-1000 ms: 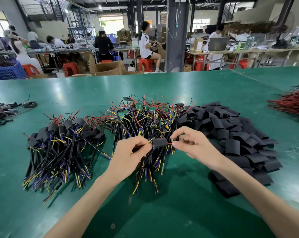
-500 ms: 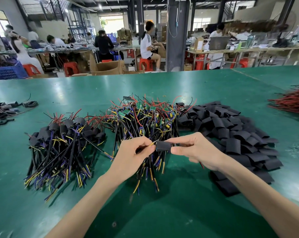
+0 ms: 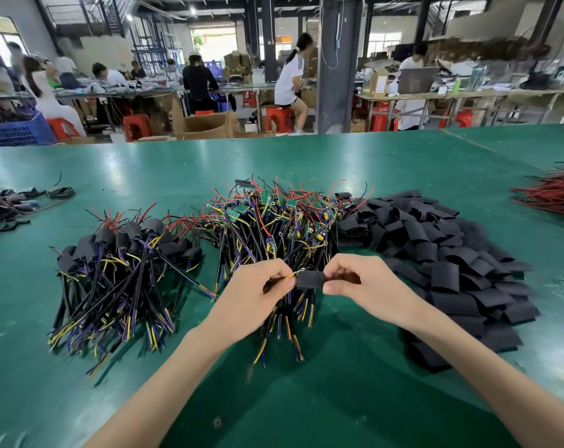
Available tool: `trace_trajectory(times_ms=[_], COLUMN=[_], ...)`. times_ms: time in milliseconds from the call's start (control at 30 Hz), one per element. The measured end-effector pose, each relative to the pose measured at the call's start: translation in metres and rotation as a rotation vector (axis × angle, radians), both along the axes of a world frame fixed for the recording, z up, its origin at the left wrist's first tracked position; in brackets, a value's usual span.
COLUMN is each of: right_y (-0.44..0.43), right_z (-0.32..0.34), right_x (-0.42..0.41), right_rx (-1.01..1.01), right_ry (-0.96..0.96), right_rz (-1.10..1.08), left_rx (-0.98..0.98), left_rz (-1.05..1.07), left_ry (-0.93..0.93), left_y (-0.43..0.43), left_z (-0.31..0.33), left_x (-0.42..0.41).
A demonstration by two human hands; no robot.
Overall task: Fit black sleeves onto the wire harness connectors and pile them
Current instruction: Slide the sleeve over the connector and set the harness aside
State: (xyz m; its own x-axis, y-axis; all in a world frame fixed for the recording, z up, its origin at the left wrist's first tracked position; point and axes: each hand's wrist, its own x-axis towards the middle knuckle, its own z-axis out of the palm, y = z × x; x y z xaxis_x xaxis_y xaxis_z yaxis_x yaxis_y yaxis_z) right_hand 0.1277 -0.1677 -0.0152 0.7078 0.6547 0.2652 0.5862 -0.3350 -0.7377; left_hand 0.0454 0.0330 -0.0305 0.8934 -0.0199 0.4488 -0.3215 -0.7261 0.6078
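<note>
My left hand (image 3: 256,294) pinches the wires of one harness just left of a black sleeve (image 3: 309,280). My right hand (image 3: 368,286) grips the sleeve's right end, and the sleeve sits over the harness connector between both hands. A yellow wire with a ring terminal (image 3: 298,271) sticks out at the sleeve's left edge. Behind the hands lies a pile of bare harnesses (image 3: 274,227) with green boards. A pile of sleeved harnesses (image 3: 119,263) lies at the left. Loose black sleeves (image 3: 442,253) are heaped at the right.
The green table (image 3: 306,383) stretches forward. Red and black wires (image 3: 552,192) lie at the far right edge, and a few dark parts (image 3: 18,202) at the far left. People work at benches beyond the table's far edge.
The two hands have shifted slightly toward me and to the right with the harness. The sleeve stays between them, held by my right fingers, and the ring terminal now shows at its left edge.
</note>
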Motion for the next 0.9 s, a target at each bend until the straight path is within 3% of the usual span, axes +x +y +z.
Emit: trace_trajectory(times_ms=[200, 900], right_y=[0.0001, -0.0015], right_z=[0.0011, -0.0013], right_x=[-0.0029, 0.0000], right_rx=[-0.046, -0.028], right_ry=[-0.131, -0.169], right_rz=[0.040, 0.092], left_rx=[0.061, 0.138], left_rz=[-0.020, 0.096], left_ry=[0.022, -0.087], left_y=[-0.0016, -0.0004], left_z=[-0.0047, 0.0007], left_x=[0.0010, -0.0016])
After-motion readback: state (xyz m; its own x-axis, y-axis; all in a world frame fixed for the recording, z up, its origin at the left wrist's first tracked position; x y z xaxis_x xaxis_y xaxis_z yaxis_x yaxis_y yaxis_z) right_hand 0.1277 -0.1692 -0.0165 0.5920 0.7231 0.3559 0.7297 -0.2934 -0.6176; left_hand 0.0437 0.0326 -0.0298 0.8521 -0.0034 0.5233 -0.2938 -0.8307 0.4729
